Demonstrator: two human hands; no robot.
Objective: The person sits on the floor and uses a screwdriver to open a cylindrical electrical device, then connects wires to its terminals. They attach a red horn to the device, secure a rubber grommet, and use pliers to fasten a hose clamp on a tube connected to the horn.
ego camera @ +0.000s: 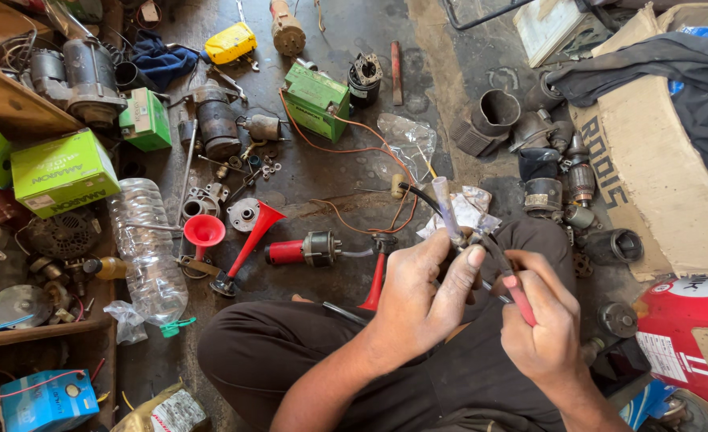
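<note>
My left hand (422,292) grips a clear plastic tube (445,206) that sticks up past my thumb, with a black hose (418,194) curving off beside it. My right hand (542,324) holds a tool with a red handle (520,298), likely pliers, its dark jaws meeting the tube just by my left fingertips. Both hands hover over my knees in dark trousers. On the floor just ahead lie red trumpet horns (254,236) and a small red and black compressor (306,250) with orange wires (354,148).
Greasy floor crowded with motor parts: starter motors (82,76), green boxes (62,172), a green battery (315,100), a clear plastic bottle (146,248), armatures and housings (558,180) at right, cardboard (650,184), a red cylinder (682,320), a wooden shelf (2,100) at left.
</note>
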